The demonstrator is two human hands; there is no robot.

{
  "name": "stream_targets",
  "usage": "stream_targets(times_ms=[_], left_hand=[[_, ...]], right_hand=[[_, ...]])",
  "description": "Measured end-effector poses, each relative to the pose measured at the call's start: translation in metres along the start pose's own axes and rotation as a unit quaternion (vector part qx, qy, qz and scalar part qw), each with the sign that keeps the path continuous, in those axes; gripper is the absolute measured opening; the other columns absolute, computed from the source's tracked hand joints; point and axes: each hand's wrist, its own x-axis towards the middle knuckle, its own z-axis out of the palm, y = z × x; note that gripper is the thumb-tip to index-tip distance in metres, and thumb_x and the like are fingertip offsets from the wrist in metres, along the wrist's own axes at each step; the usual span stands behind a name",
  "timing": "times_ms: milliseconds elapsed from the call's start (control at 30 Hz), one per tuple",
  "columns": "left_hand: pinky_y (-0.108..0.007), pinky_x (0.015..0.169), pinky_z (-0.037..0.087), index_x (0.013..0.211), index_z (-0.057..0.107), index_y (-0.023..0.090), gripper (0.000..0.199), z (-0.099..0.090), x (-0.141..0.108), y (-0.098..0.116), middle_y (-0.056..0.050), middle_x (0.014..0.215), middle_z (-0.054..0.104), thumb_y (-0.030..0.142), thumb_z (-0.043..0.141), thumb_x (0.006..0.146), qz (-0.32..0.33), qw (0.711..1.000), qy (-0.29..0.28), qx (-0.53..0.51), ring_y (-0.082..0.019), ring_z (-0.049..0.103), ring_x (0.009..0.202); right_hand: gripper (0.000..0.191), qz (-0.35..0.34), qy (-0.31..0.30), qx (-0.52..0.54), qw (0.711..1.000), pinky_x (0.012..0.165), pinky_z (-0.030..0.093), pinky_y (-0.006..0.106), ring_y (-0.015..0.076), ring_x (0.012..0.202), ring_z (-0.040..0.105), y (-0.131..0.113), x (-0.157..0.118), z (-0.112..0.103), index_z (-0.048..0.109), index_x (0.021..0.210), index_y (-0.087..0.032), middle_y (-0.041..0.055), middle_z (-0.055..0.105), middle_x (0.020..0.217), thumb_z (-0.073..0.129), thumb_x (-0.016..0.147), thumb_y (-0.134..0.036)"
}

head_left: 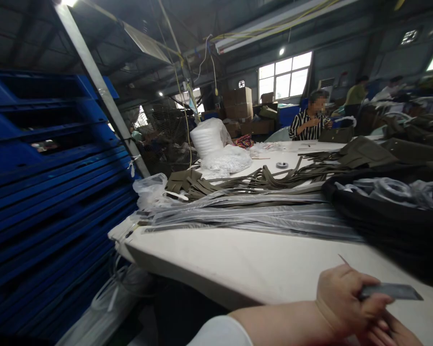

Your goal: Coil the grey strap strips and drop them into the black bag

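Note:
My left hand (350,300) reaches over the white tabletop at the lower right, its fingers closed on a flat dark grey strip (393,290). The strip juts out to the right from between thumb and fingers. A thin pointed sliver (343,260) shows behind that hand; I cannot tell what it is or whether the hand holds it. Just below, at the bottom edge, my right hand (393,331) is partly in view, close to or touching the left. Most of its fingers are hidden or cut off.
Long grey strips in plastic (245,216) and olive straps (274,179) cross the white table (216,259). A black bag (375,226) with clear coils stands right. Blue pallets (50,230) are stacked left beside a metal post (104,91). A person in stripes (303,124) handles a bag opposite.

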Motion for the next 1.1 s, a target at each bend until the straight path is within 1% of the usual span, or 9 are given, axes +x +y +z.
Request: stream_targets(times_ms=[233, 333, 500, 633, 733, 867, 933, 1000, 1100], left_hand=[[-0.037, 0.096, 0.048, 0.106, 0.068, 0.021, 0.025, -0.021, -0.004, 0.021, -0.011, 0.141, 0.04, 0.03, 0.055, 0.087, -0.134, 0.987, 0.008, -0.086, -0.019, 0.063, 0.098], [-0.036, 0.09, 0.05, 0.104, 0.067, 0.02, 0.025, -0.021, 0.001, 0.016, -0.008, 0.107, 0.065, 0.033, 0.053, 0.088, -0.133, 0.983, -0.008, -0.127, -0.02, 0.063, 0.096], [-0.024, 0.051, 0.049, 0.096, 0.07, 0.015, 0.039, -0.025, 0.016, 0.014, -0.001, 0.063, 0.067, 0.049, 0.057, 0.082, -0.25, 0.943, -0.036, -0.218, -0.014, 0.061, 0.054], [-0.023, 0.052, 0.049, 0.089, 0.073, 0.012, 0.045, -0.032, 0.025, 0.013, -0.003, 0.067, 0.069, 0.054, 0.064, 0.074, -0.288, 0.923, -0.004, -0.255, -0.016, 0.063, 0.06], [-0.026, 0.063, 0.051, 0.087, 0.074, 0.013, 0.042, -0.033, 0.026, 0.014, -0.005, 0.076, 0.072, 0.052, 0.066, 0.073, -0.277, 0.924, -0.017, -0.265, -0.018, 0.066, 0.071], [-0.024, 0.063, 0.049, 0.089, 0.074, 0.014, 0.038, -0.032, 0.019, 0.02, -0.004, 0.076, 0.072, 0.049, 0.065, 0.075, -0.252, 0.934, -0.065, -0.244, -0.016, 0.063, 0.067], [-0.024, 0.061, 0.048, 0.09, 0.074, 0.015, 0.038, -0.032, 0.016, 0.023, -0.002, 0.07, 0.07, 0.048, 0.063, 0.077, -0.235, 0.941, -0.097, -0.222, -0.015, 0.062, 0.062], [-0.025, 0.064, 0.049, 0.088, 0.074, 0.016, 0.034, -0.031, 0.014, 0.022, -0.002, 0.071, 0.071, 0.046, 0.061, 0.079, -0.206, 0.952, -0.113, -0.196, -0.015, 0.063, 0.065], [-0.026, 0.073, 0.05, 0.087, 0.074, 0.017, 0.03, -0.025, 0.013, 0.01, -0.003, 0.079, 0.073, 0.041, 0.057, 0.082, -0.152, 0.968, -0.122, -0.16, -0.017, 0.065, 0.074]], right_hand=[[0.048, -0.044, 0.051, 0.102, 0.993, 0.03, 0.026, 0.018, 0.0018, 0.032, 0.025, -0.011, -0.021, 0.024, 0.038, 0.062, -0.022, -0.009, 0.033, 0.047, 0.079, 0.06, -0.048], [0.048, -0.059, 0.046, 0.148, 0.986, 0.031, 0.022, 0.015, 0.0012, 0.031, 0.025, -0.02, -0.026, 0.034, 0.04, 0.062, -0.021, -0.0112, 0.035, 0.045, 0.079, 0.059, -0.048], [0.03, -0.117, -0.026, 0.088, 0.989, 0.042, 0.037, 0.017, 0.0087, 0.053, 0.056, -0.029, -0.052, 0.036, 0.057, 0.084, -0.017, -0.0005, 0.062, 0.071, 0.071, 0.075, -0.041], [0.063, -0.2, -0.065, -0.035, 0.977, 0.066, 0.051, 0.026, 0.0212, 0.098, 0.064, -0.028, -0.073, 0.03, 0.045, 0.131, -0.024, 0.0091, 0.064, 0.112, 0.073, 0.074, -0.026], [0.053, -0.315, -0.011, -0.205, 0.926, 0.078, 0.053, 0.032, 0.022, 0.102, 0.062, -0.032, -0.076, 0.023, 0.054, 0.126, -0.026, 0.0081, 0.062, 0.119, 0.069, 0.076, -0.019], [0.018, -0.445, 0.138, -0.433, 0.772, 0.081, 0.05, 0.037, 0.0213, 0.085, 0.061, -0.052, -0.073, 0.014, 0.071, 0.095, -0.025, 0.0051, 0.067, 0.088, 0.058, 0.086, -0.017], [0.015, -0.475, 0.2, -0.482, 0.709, 0.087, 0.046, 0.041, 0.0242, 0.093, 0.059, -0.061, -0.07, 0.009, 0.072, 0.091, -0.026, 0.0072, 0.067, 0.095, 0.059, 0.086, -0.019], [0.013, -0.479, 0.208, -0.48, 0.705, 0.09, 0.046, 0.041, 0.0249, 0.099, 0.058, -0.065, -0.065, 0.004, 0.072, 0.09, -0.025, 0.0079, 0.066, 0.103, 0.061, 0.086, -0.02], [0.013, -0.444, 0.154, -0.422, 0.775, 0.083, 0.049, 0.034, 0.0207, 0.089, 0.062, -0.059, -0.049, -0.004, 0.069, 0.09, -0.022, 0.0059, 0.069, 0.093, 0.057, 0.088, -0.022]])
